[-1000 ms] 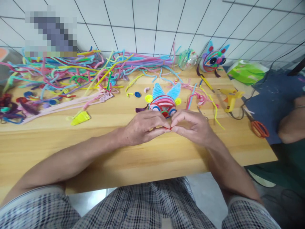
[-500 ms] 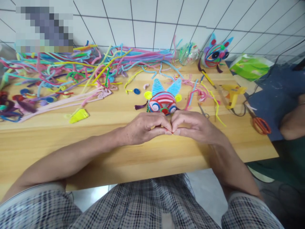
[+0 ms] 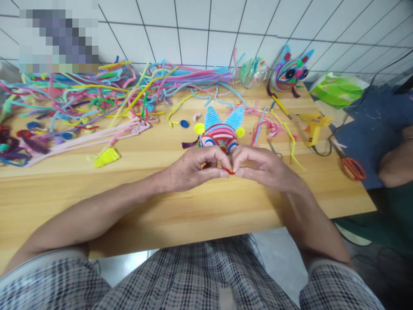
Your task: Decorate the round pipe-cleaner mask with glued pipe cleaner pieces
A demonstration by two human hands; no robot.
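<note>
Between the fingertips of both hands is a short red piece of pipe cleaner (image 3: 229, 172), mostly covered by the fingers. My left hand (image 3: 200, 167) pinches it from the left, thumb and forefinger closed. From the right, my right hand (image 3: 258, 165) pinches the same piece, and the two hands nearly touch. Just beyond them an animal head made of pipe cleaners (image 3: 220, 131) lies on the table, with blue pointed ears, yellow discs at the sides and red and pink bands. My hands hide its lower part.
Loose pipe cleaners (image 3: 193, 75) are heaped along the tiled wall. A second animal head (image 3: 291, 73) stands at the back right, near a green packet (image 3: 338, 90). A yellow glue gun (image 3: 314, 127) and orange-handled scissors (image 3: 352, 168) lie right. Another person's arm (image 3: 398, 165) is at the far right.
Both hands have risen slightly towards the animal head and now cover more of its lower face. More of the red piece shows between the fingertips.
</note>
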